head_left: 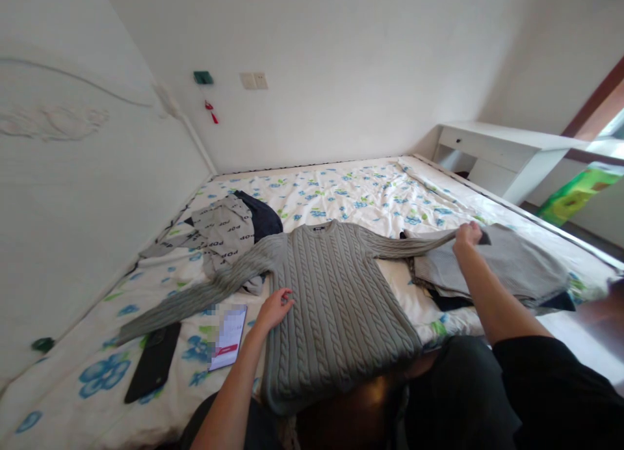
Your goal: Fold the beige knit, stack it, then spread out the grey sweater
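Note:
A grey cable-knit sweater lies spread face up on the bed, its hem at the near edge and one sleeve stretched out to the left. My right hand is closed round the cuff end of the other sleeve, pulling it out over a stack of folded clothes. Against the sweater's left side rests my left hand, its fingers loosely curled and a little apart, with nothing held in them.
A crumpled grey printed garment and a dark garment lie at the back left. A black phone and a lit-screen device are on the flowered bedsheet. A white desk stands by the wall.

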Tool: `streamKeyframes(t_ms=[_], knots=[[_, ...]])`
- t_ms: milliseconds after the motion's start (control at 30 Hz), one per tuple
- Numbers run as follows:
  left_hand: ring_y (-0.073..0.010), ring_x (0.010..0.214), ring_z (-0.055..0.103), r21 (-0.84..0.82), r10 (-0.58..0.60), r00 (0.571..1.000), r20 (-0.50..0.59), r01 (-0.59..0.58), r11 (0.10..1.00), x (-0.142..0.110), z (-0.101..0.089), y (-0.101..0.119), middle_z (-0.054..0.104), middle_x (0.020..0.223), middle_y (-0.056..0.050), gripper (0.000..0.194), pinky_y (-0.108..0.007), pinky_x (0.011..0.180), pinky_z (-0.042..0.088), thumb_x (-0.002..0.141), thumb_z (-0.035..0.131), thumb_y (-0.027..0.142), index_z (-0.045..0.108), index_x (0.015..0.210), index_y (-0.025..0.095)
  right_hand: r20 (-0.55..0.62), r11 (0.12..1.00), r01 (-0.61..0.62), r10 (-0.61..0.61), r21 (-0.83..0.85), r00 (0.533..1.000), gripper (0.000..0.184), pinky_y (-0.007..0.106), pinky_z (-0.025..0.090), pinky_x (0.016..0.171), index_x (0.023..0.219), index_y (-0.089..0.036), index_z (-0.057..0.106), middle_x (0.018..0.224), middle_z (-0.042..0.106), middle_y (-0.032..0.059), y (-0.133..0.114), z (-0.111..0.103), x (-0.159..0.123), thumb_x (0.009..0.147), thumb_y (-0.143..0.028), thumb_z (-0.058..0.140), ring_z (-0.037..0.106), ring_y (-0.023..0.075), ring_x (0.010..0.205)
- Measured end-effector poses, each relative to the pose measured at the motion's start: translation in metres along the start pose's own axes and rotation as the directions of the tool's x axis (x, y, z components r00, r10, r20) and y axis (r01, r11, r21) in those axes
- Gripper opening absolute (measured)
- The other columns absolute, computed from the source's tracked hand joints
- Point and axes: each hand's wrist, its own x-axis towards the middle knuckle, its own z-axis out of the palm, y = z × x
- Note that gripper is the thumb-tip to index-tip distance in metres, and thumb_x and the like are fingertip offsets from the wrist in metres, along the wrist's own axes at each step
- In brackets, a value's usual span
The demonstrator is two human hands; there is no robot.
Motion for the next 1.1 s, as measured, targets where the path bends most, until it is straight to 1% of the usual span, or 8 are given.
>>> streamKeyframes(t_ms=[133,233,300,433,500,600,833,1100], knots=[[-0.0307,0.115,0.083,0.005,-0.012,1.0,-0.017,0.012,1.0,0.014,0.002,-0.009,0.086,0.127,-0.017,0.044,-0.041,0.107,0.063,0.096,0.072,0.038,0.079,0.134,0.017,0.106,0.968,0.249,-0.25,0.023,0.962,0.072,0.057,0.029,0.148,0.171,-0.01,0.058,0.179,0.049,0.0225,-0.078,0.101,-0.056,0.101,-0.028,0.055,0.043,0.0372,0.172],[-0.0324,0.125,0.082,0.035,-0.002,1.0,0.012,0.002,0.999,0.019,0.004,-0.013,0.086,0.131,-0.018,0.042,-0.042,0.114,0.062,0.096,0.075,0.035,0.08,0.133,0.018,0.363,0.866,0.481,-0.495,0.135,0.789,0.072,0.06,0.023,0.15,0.178,-0.015,0.052,0.184,0.046,0.0152,-0.115,0.165,-0.168,0.107,-0.025,0.057,0.035,0.0314,0.177],[-0.0328,0.13,0.082,0.059,0.004,1.0,0.029,-0.005,0.998,0.02,0.005,-0.015,0.085,0.136,-0.019,0.041,-0.042,0.117,0.061,0.097,0.073,0.033,0.081,0.134,0.016,0.598,0.802,0.57,-0.549,0.181,0.584,0.066,0.053,0.03,0.147,0.172,-0.008,0.058,0.181,0.053,0.0158,-0.115,0.186,-0.255,0.108,-0.023,0.064,0.046,0.0272,0.171],[-0.0318,0.129,0.082,0.123,0.002,0.999,0.053,-0.009,0.992,0.024,0.006,-0.017,0.085,0.14,-0.019,0.04,-0.041,0.116,0.062,0.101,0.07,0.032,0.082,0.136,0.016,0.932,0.706,0.631,-0.353,0.322,-0.081,0.045,0.041,0.046,0.138,0.149,-0.021,0.08,0.155,0.079,0.0009,-0.058,0.175,-0.367,0.105,-0.026,0.081,0.068,0.0219,0.154],[-0.0306,0.128,0.082,0.177,0.002,0.998,0.065,-0.013,0.984,0.027,0.005,-0.017,0.085,0.139,-0.016,0.037,-0.041,0.116,0.062,0.102,0.069,0.032,0.084,0.134,0.019,0.949,0.663,0.68,-0.246,0.313,-0.197,0.031,0.041,0.051,0.136,0.134,-0.029,0.089,0.151,0.082,-0.0012,-0.017,0.152,-0.37,0.104,-0.023,0.08,0.072,0.0239,0.15],[-0.0303,0.129,0.081,0.275,-0.003,0.995,0.096,-0.023,0.961,0.035,0.005,-0.012,0.084,0.139,-0.015,0.033,-0.04,0.117,0.061,0.105,0.068,0.032,0.086,0.13,0.02,0.979,0.569,0.799,-0.169,0.192,-0.115,0.03,0.045,0.05,0.139,0.126,-0.026,0.093,0.157,0.079,0.0063,0.034,0.112,-0.328,0.101,-0.016,0.08,0.07,0.0311,0.154],[-0.033,0.135,0.077,0.425,-0.004,1.0,-0.008,0.007,0.905,0.051,0.004,-0.004,0.077,0.15,-0.017,0.042,-0.044,0.12,0.061,0.107,0.06,0.026,0.085,0.14,0.02,0.942,0.473,0.851,-0.114,-0.229,0.317,0.051,0.054,0.042,0.142,0.155,-0.018,0.081,0.176,0.062,0.0192,0.08,0.076,-0.235,0.104,-0.021,0.075,0.052,0.0379,0.171],[-0.0397,0.147,0.071,0.542,-0.102,0.991,-0.09,0.134,0.83,0.06,0.0,-0.018,0.038,0.194,-0.016,0.066,-0.053,0.127,0.057,0.101,0.059,0.024,0.073,0.165,0.019,0.942,0.466,0.844,-0.062,-0.265,0.33,0.06,0.048,0.029,0.146,0.17,-0.011,0.065,0.194,0.033,0.0236,0.098,0.113,-0.242,0.112,-0.028,0.067,0.041,0.0354,0.177]])
